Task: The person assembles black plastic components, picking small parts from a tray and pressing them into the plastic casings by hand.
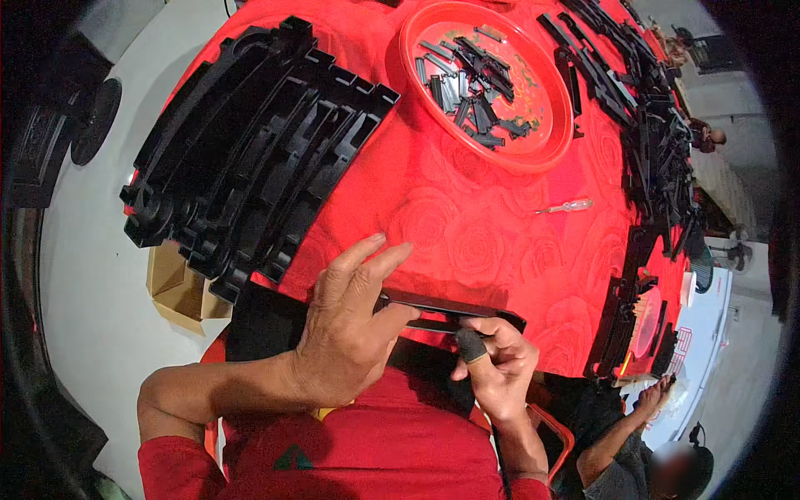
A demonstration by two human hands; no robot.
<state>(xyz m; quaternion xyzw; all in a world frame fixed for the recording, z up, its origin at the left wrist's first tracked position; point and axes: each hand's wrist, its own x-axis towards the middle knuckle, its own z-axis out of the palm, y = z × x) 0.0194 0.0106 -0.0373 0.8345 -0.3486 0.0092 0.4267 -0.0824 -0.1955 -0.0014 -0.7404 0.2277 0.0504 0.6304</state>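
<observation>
A long, narrow black plastic part [433,310] lies across in front of my body, at the near edge of the red cloth. My left hand [346,325] is at its left end, the thumb pressed against it. Two fingers of that hand stretch forward above the cloth, and the others are partly hidden. At the right end, my right hand [500,362] grips the same part between thumb and fingers. A dark finger cot [471,343] covers the thumb of my right hand.
Long black plastic trays [275,142] stand side by side at left. A red basin [404,58] of small dark parts is at the back. A clear-handled screwdriver [571,206] lies right of centre. Black parts [658,158] heap along the right edge; another person's hand [654,398] is beyond. An open cardboard box [175,287] sits at left.
</observation>
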